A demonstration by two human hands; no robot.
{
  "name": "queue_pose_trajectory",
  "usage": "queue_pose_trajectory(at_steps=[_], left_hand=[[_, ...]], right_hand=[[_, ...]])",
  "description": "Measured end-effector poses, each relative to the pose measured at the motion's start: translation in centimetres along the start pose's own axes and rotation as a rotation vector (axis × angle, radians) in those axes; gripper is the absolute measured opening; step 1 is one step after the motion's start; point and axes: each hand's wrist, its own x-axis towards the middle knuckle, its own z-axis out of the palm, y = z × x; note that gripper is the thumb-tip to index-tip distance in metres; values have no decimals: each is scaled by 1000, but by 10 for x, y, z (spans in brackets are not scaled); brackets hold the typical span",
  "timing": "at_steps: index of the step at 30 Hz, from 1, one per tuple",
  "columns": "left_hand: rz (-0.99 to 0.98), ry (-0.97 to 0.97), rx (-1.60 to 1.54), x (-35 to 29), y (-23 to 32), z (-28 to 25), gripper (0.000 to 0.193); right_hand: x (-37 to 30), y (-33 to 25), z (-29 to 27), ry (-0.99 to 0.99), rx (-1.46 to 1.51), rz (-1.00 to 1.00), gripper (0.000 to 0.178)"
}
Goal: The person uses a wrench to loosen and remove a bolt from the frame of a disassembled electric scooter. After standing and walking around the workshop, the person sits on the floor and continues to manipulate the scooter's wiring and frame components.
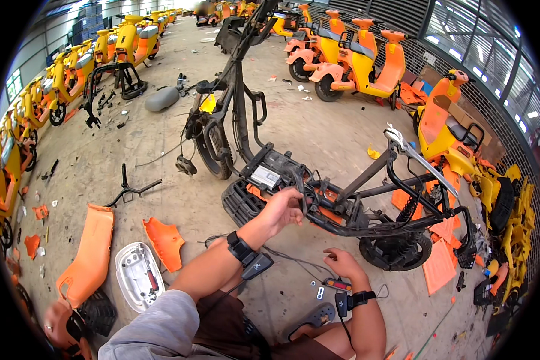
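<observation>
A stripped scooter frame (pixel 366 195) of black tube stands before me, its front wheel (pixel 216 147) at the far left and its rear wheel (pixel 396 249) at the right. My left hand (pixel 284 210) is at the middle of the frame, fingers curled around a black cable (pixel 303 201). Just beyond it, a silver box (pixel 266 177) sits in the footboard area. Lower down, my right hand (pixel 344 266) hangs apart from the frame with loosely spread fingers and nothing in them. A red and amber lamp (pixel 338 284) lies on the floor by that wrist.
An orange panel (pixel 92 252), a white tray (pixel 139 276) of small parts and a black forked tube (pixel 129 191) lie to my left. A silver bar (pixel 426 161) rests across the frame's rear. Yellow scooters (pixel 366 60) line both sides; yellow panels (pixel 516 234) pile up at right.
</observation>
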Motion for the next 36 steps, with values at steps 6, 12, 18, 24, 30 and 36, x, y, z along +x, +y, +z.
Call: queue_pose_trajectory(at_steps=[6,12,18,24,30,36], left_hand=[[-349,-121,-122,1,-10,5,23],[-169,7,28,6,-2,-6,30],[90,194,190,-1,-5,7,23],[-242,7,-92,1,-6,2,25],[-279,-187,-150,-2,-2,1,48],[36,88,29,-3,-2,4,30]], right_hand=[[-1,-2,0,-18,-20,9,37],[-1,-3,0,-24,-5,12,37],[0,-5,-1,-25,-5,23,38],[1,-9,0,-43,-32,45,38],[1,1,2,-27,-37,27,38],[1,-7,2,-28,-28,27,38]])
